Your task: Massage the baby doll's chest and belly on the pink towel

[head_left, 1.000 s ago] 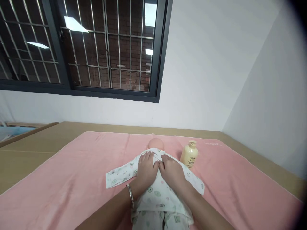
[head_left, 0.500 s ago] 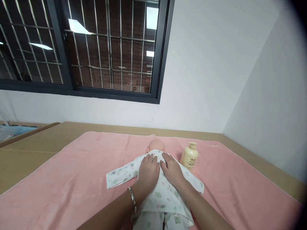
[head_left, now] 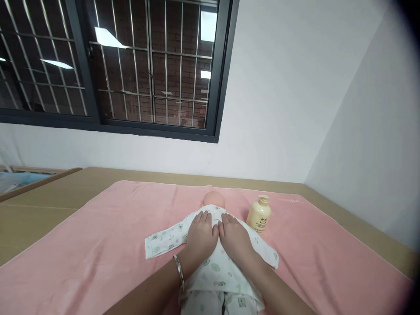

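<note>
A baby doll [head_left: 214, 199] lies on its back on a pink towel [head_left: 98, 245], dressed in a white printed baby suit [head_left: 164, 238] with its sleeves spread to both sides. My left hand [head_left: 201, 236] lies flat on the doll's chest, fingers together, a silver bangle on the wrist. My right hand [head_left: 234, 238] lies flat beside it, thumbs touching at the middle of the chest. Neither hand grips anything. The doll's face is mostly hidden behind the collar.
A cream pump bottle [head_left: 259, 214] stands upright on the towel just right of the doll's head. The towel covers a tan tabletop [head_left: 39, 210] set against a white wall. A barred window [head_left: 131, 65] is above, and a wall corner closes the right side.
Both hands slid slightly down and back up over the doll's chest, staying flat on the suit. The bottle and doll have not moved.
</note>
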A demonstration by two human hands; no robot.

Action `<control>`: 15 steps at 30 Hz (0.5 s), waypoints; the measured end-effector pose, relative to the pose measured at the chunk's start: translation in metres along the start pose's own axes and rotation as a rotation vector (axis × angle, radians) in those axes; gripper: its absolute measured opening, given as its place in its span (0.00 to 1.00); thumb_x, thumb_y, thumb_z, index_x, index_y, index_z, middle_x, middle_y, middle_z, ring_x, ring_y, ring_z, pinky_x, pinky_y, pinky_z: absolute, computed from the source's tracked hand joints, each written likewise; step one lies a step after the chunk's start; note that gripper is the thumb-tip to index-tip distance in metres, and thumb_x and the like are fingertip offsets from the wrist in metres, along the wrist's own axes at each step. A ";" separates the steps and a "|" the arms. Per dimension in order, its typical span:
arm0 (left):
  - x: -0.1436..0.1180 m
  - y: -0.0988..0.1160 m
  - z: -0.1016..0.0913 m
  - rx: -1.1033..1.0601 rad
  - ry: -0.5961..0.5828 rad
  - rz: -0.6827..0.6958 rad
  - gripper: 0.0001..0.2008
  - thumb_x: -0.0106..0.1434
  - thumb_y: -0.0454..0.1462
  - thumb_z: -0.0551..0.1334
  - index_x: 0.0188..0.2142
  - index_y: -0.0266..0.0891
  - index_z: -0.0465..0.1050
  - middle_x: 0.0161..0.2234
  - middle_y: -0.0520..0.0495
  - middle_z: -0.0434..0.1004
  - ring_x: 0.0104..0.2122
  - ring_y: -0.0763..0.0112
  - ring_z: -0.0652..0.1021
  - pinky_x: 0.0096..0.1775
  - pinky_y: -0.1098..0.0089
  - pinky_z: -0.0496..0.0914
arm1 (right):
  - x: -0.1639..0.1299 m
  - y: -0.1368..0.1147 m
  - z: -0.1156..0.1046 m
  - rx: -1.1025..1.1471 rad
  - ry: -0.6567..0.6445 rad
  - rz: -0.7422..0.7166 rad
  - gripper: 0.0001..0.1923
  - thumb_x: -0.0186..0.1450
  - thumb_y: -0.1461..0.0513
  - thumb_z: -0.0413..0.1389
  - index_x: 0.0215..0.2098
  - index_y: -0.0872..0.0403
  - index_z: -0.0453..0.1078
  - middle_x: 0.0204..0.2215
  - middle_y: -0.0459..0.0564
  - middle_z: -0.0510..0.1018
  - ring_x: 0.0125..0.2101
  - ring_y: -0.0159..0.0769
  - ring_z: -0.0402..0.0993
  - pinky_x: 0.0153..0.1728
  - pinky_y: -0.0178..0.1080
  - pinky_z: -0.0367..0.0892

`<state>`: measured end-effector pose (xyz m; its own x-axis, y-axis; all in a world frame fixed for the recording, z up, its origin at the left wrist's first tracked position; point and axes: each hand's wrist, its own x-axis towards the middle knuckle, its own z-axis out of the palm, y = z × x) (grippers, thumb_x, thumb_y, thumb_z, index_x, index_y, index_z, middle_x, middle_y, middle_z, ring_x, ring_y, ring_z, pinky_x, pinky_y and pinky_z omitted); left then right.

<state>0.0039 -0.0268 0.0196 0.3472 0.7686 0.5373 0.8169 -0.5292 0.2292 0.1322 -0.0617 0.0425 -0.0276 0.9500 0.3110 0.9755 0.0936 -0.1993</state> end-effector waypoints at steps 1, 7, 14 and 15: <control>0.003 -0.003 0.000 -0.023 -0.023 -0.018 0.21 0.65 0.38 0.52 0.54 0.31 0.68 0.56 0.36 0.71 0.57 0.55 0.70 0.59 0.55 0.62 | -0.003 -0.004 -0.003 -0.026 -0.007 0.004 0.22 0.71 0.63 0.39 0.54 0.65 0.67 0.54 0.64 0.72 0.56 0.46 0.66 0.57 0.44 0.58; 0.011 -0.014 0.001 -0.114 -0.089 -0.067 0.22 0.65 0.41 0.52 0.55 0.33 0.68 0.57 0.37 0.70 0.58 0.55 0.69 0.59 0.56 0.61 | -0.014 -0.019 -0.018 -0.087 -0.055 0.009 0.19 0.70 0.63 0.41 0.49 0.64 0.70 0.49 0.66 0.76 0.52 0.49 0.70 0.52 0.45 0.63; 0.007 -0.015 0.008 -0.108 -0.012 -0.036 0.21 0.66 0.41 0.52 0.55 0.35 0.68 0.56 0.38 0.71 0.57 0.56 0.70 0.59 0.54 0.62 | -0.004 -0.004 -0.010 0.046 -0.006 0.014 0.18 0.69 0.61 0.42 0.46 0.59 0.71 0.46 0.62 0.77 0.50 0.48 0.72 0.48 0.44 0.64; 0.007 -0.015 0.010 -0.108 -0.004 -0.034 0.21 0.66 0.41 0.52 0.55 0.36 0.67 0.56 0.39 0.71 0.57 0.56 0.70 0.59 0.54 0.62 | 0.000 0.001 -0.006 0.088 0.017 0.001 0.19 0.69 0.61 0.42 0.48 0.59 0.71 0.49 0.61 0.76 0.52 0.47 0.70 0.50 0.44 0.63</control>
<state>-0.0016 -0.0100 0.0118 0.3223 0.7881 0.5244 0.7740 -0.5383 0.3333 0.1347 -0.0636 0.0475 -0.0221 0.9451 0.3259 0.9524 0.1191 -0.2807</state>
